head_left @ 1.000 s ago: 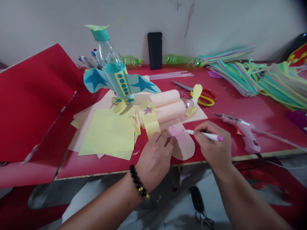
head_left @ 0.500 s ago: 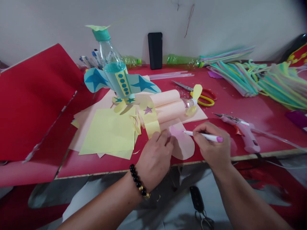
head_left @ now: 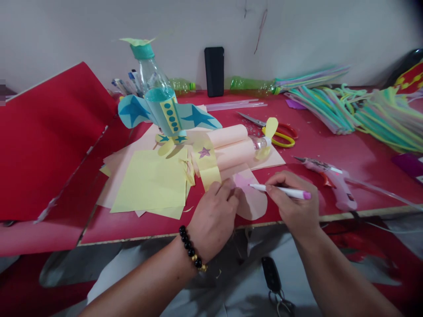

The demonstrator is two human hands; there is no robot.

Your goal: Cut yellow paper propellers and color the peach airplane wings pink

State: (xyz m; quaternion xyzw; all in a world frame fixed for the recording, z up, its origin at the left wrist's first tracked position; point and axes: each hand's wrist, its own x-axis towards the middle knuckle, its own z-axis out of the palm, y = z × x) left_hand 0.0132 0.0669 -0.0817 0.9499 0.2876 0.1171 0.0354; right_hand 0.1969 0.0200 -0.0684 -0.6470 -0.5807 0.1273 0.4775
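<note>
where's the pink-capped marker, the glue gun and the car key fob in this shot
pink-capped marker (head_left: 306, 195), head view, on its pink cap
glue gun (head_left: 340, 192), head view, on its pink body
car key fob (head_left: 271, 275), head view, on its black casing

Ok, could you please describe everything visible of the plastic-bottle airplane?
The plastic-bottle airplane stands nose-up: a clear bottle with a teal cap topped by a pale green paper propeller. Pale blue wings carry dark blue stars, a yellow strip with teal dots runs down its body, and small tail fins sit low. It seems to rest on peach paper.
</note>
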